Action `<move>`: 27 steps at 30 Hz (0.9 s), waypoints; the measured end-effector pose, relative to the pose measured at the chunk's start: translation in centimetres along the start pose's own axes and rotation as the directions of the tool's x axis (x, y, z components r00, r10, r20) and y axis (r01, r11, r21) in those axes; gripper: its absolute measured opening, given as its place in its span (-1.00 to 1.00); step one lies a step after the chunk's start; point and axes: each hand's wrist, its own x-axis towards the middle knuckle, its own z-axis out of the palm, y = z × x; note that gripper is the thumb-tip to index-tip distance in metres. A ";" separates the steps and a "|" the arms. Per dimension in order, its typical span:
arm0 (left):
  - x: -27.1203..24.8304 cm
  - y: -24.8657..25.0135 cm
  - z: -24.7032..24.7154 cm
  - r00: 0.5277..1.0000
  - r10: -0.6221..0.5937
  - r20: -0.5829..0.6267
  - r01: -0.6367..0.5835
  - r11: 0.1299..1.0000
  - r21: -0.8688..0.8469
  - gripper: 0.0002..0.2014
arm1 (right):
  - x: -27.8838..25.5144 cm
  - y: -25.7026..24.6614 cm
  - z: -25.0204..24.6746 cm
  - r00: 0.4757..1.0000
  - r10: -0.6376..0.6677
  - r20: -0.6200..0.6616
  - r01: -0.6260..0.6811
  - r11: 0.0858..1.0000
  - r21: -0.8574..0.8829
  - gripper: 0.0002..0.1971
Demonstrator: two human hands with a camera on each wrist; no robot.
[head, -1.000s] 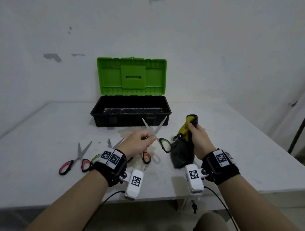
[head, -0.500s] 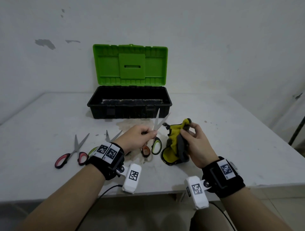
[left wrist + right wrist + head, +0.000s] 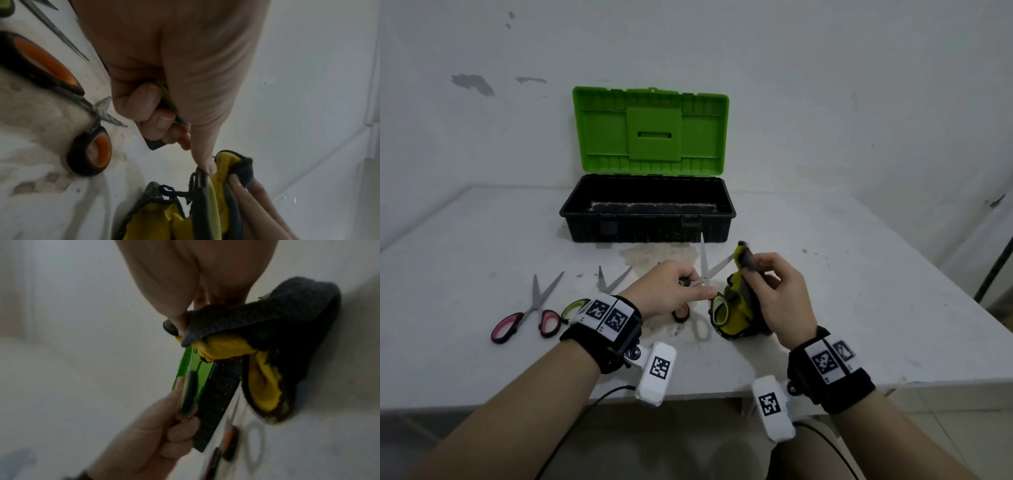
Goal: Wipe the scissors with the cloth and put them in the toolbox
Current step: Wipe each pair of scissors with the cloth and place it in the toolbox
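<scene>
Left hand: the left hand is curled around one handle of the open green-handled steel scissors, blades pointing up and away, spread in a V.
Right hand: the right hand pinches a yellow-and-grey microfibre cloth and presses a fold of it onto the tip of the right-side blade.
Scissors in hand: held just above the white tabletop, in front of the black toolbox with the raised green lid; judging by this, wiping is barely begun.
Still waiting: pink-handled scissors, another green-handled pair partly behind the left wrist, and orange-handled scissors lie on the tabletop, outside the toolbox.
Risk, blades: they stand open, so a stroke toward the pivot could run the cloth, or the fingers behind it, onto an edge.
Risk, grip: only one handle is held; pressure from the cloth may swing the free blade shut.
Risk, cloth: its hanging bulk drapes by the loose handle and could snag.
</scene>
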 end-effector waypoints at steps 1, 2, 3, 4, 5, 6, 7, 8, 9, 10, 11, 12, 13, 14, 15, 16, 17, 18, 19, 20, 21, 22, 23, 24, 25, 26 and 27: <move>0.0 -0.1 0.1 1.000 -0.005 0.003 0.005 1.000 0.003 -0.66 | 0.0 0.0 0.0 0.998 -0.066 0.015 0.067 0.993 -0.094 -0.90; 0.0 0.0 0.2 1.000 -0.004 0.006 0.004 1.000 0.005 -0.64 | 0.0 0.0 0.0 0.993 -0.105 0.046 0.111 0.979 -0.172 -0.89; 0.0 0.0 0.3 1.000 -0.001 0.010 0.001 1.000 0.007 -0.63 | -0.1 -0.2 0.1 0.989 -0.122 0.080 0.137 0.963 -0.231 -0.87; -0.1 0.0 0.4 1.000 0.000 0.013 -0.001 1.000 0.008 -0.61 | -0.2 -0.2 0.2 0.986 -0.129 0.105 0.153 0.950 -0.272 -0.84; -0.1 0.1 0.6 1.000 0.002 0.012 -0.003 1.000 0.011 -0.60 | -0.2 -0.3 0.3 0.982 -0.147 0.117 0.176 0.936 -0.305 -0.84; -0.2 0.2 0.7 1.000 0.005 0.009 -0.005 1.000 0.014 -0.59 | -0.1 -0.3 0.5 0.977 -0.178 0.121 0.209 0.918 -0.336 -0.86; -0.3 0.3 0.8 1.000 0.008 0.009 -0.008 1.000 0.011 -0.58 | 0.0 -0.3 0.6 0.970 -0.209 0.123 0.240 0.900 -0.364 -0.89; -0.3 0.3 0.9 1.000 0.010 0.010 -0.010 1.000 0.000 -0.57 | 0.1 -0.3 0.6 0.965 -0.230 0.123 0.260 0.883 -0.390 -0.90; -0.3 0.4 1.0 1.000 0.009 0.016 -0.009 1.000 -0.020 -0.56 | 0.3 -0.2 0.6 0.962 -0.244 0.119 0.271 0.868 -0.416 -0.89; -0.3 0.5 1.1 1.000 0.004 0.022 -0.003 0.999 -0.047 -0.55 | 0.4 -0.2 0.6 0.960 -0.256 0.115 0.280 0.852 -0.441 -0.85; -0.3 0.5 1.2 1.000 -0.003 0.028 0.005 0.997 -0.073 -0.55 | 0.5 -0.1 0.6 0.957 -0.265 0.115 0.288 0.842 -0.456 -0.80; -0.2 0.6 1.2 0.999 -0.008 0.031 0.011 0.996 -0.090 -0.55 | 0.5 0.0 0.5 0.955 -0.274 0.114 0.295 0.838 -0.459 -0.76; -0.2 0.6 1.3 1.000 -0.012 0.025 0.014 0.996 -0.093 -0.56 | 0.5 0.1 0.4 0.952 -0.284 0.113 0.304 0.837 -0.455 -0.75; -0.1 0.6 1.3 1.000 -0.013 0.014 0.015 0.996 -0.083 -0.56 | 0.5 0.1 0.4 0.948 -0.297 0.113 0.316 0.834 -0.453 -0.76; -0.1 0.6 1.3 1.000 -0.015 0.002 0.015 0.997 -0.072 -0.56 | 0.5 0.1 0.4 0.942 -0.313 0.119 0.332 0.827 -0.454 -0.78; -0.1 0.6 1.3 1.000 -0.016 -0.006 0.015 0.998 -0.068 -0.56 | 0.5 0.2 0.4 0.935 -0.328 0.134 0.352 0.816 -0.458 -0.79; 0.0 0.6 1.3 1.000 -0.017 -0.011 0.016 0.997 -0.069 -0.55 | 0.4 0.2 0.4 0.928 -0.339 0.156 0.372 0.804 -0.464 -0.80; 0.0 0.6 1.3 1.000 -0.016 -0.012 0.015 0.997 -0.073 -0.55 | 0.4 0.1 0.4 0.922 -0.343 0.180 0.387 0.794 -0.469 -0.81; 0.0 0.6 1.4 1.000 -0.017 -0.011 0.016 0.997 -0.080 -0.54 | 0.4 0.1 0.4 0.919 -0.340 0.199 0.394 0.788 -0.473 -0.82; 0.0 0.6 1.5 1.000 -0.018 -0.010 0.018 0.997 -0.080 -0.54 | 0.5 0.0 0.3 0.919 -0.339 0.204 0.395 0.788 -0.472 -0.83; 0.0 0.6 1.5 1.000 -0.022 -0.009 0.021 0.997 -0.074 -0.54 | 0.5 -0.1 0.2 0.917 -0.347 0.197 0.399 0.791 -0.464 -0.83; 0.1 0.6 1.6 1.000 -0.026 -0.007 0.025 0.998 -0.063 -0.54 | 0.5 -0.2 0.1 0.912 -0.363 0.190 0.410 0.793 -0.451 -0.82; 0.1 0.5 1.7 1.000 -0.027 -0.003 0.026 0.998 -0.054 -0.54 | 0.5 -0.2 0.1 0.904 -0.378 0.199 0.428 0.793 -0.434 -0.81; 0.1 0.5 1.7 1.000 -0.023 0.004 0.023 0.998 -0.052 -0.54 | 0.5 -0.2 0.1 0.894 -0.384 0.230 0.447 0.791 -0.418 -0.79; 0.1 0.4 1.8 1.000 -0.015 0.011 0.016 0.998 -0.056 -0.54 | 0.6 -0.1 0.1 0.884 -0.382 0.268 0.464 0.787 -0.408 -0.77; 0.1 0.4 1.9 1.000 -0.006 0.016 0.007 0.998 -0.056 -0.54 | 0.6 0.1 0.2 0.877 -0.375 0.300 0.473 0.783 -0.405 -0.78; 0.2 0.3 2.0 1.000 0.001 0.015 0.000 0.999 -0.047 -0.55 | 0.6 0.2 0.2 0.876 -0.366 0.315 0.473 0.781 -0.408 -0.79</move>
